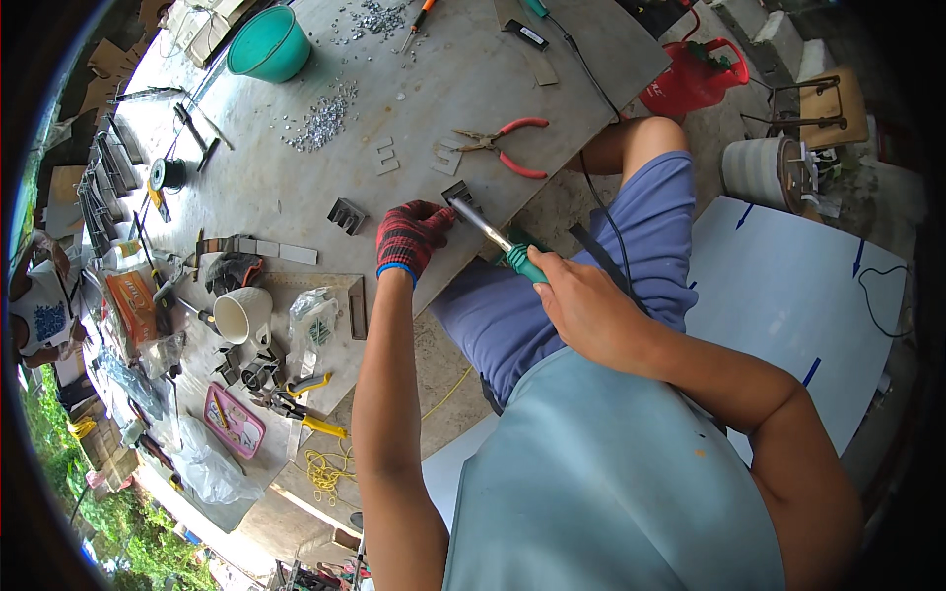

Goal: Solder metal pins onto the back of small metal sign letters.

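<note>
My right hand (589,307) is wrapped round the green handle of a soldering iron (483,227). The iron's metal barrel slants up and left, its tip at a small slotted metal piece (457,191) near the table edge. In a red and black checked glove, my left hand (414,236) is closed with its fingertips against that piece; the glove partly hides the grip. A similar bent metal piece (346,216) stands just left of the glove. Flat slotted metal plates (386,156) lie beyond it, and red-handled pliers (512,148) rest to their right.
On the metal table (296,197) stand a green bucket (269,45), a pile of small shiny bits (325,120), a white mug (242,315) and a pink tray (235,421). The iron's black cord (603,212) runs past my leg. A red gas cylinder (695,79) stands at far right.
</note>
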`<action>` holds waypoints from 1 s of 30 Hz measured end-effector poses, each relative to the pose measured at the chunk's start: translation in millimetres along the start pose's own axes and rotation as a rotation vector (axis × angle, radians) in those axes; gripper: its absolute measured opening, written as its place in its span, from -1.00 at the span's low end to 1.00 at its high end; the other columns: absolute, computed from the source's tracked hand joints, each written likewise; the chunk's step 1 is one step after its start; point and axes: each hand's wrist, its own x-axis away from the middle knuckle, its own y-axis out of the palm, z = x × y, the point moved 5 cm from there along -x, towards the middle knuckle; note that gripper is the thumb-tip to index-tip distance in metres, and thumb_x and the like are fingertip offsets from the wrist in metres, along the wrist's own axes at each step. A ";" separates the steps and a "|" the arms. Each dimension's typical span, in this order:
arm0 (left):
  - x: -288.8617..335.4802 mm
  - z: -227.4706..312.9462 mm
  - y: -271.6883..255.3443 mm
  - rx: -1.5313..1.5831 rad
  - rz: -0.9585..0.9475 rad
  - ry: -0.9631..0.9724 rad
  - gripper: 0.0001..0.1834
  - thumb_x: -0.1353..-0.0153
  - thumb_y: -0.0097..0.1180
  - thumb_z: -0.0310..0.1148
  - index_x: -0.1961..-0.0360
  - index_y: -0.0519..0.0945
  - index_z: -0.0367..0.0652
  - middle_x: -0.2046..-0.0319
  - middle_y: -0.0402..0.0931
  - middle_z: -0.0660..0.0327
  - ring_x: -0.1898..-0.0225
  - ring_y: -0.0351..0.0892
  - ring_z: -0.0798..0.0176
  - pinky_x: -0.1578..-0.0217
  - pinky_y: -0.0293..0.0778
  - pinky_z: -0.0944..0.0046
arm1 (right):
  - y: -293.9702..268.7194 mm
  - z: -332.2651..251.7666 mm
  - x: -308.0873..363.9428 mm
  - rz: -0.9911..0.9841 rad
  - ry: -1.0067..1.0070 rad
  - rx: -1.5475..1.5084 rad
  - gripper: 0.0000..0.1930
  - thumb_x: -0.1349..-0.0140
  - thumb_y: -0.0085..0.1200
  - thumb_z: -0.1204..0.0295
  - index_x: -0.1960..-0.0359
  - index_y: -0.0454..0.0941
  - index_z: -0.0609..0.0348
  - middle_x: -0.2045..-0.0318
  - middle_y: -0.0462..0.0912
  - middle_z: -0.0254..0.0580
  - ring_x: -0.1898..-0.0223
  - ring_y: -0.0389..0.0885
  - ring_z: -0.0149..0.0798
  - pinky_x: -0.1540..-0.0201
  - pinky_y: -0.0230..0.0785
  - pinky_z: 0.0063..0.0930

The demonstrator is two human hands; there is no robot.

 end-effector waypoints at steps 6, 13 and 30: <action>-0.6 -3.1 0.7 0.038 0.006 -0.005 -0.71 -0.23 0.40 -0.17 0.17 0.81 -0.16 0.39 0.78 0.20 0.47 0.72 0.35 0.31 0.59 0.27 | 2.3 2.7 3.1 0.057 -0.049 -0.004 -0.60 -0.45 0.03 0.56 -0.25 0.34 0.50 0.28 0.62 0.36 0.28 0.61 0.37 0.23 0.43 0.08; 1.2 0.5 0.8 0.048 0.010 -0.002 -0.71 -0.23 0.41 -0.18 0.18 0.80 -0.18 0.39 0.78 0.20 0.48 0.71 0.35 0.32 0.58 0.28 | 4.4 3.8 3.9 0.048 -0.025 0.017 -0.59 -0.44 0.04 0.56 -0.25 0.33 0.50 0.20 0.61 0.40 0.23 0.61 0.40 0.20 0.45 0.09; 1.1 0.1 1.1 0.044 -0.001 -0.011 -0.70 -0.25 0.40 -0.17 0.17 0.80 -0.19 0.38 0.78 0.20 0.47 0.71 0.35 0.31 0.58 0.27 | -2.1 -1.9 -1.3 0.029 -0.022 -0.042 -0.60 -0.44 0.02 0.56 -0.22 0.35 0.58 0.28 0.63 0.40 0.26 0.64 0.35 0.20 0.46 0.03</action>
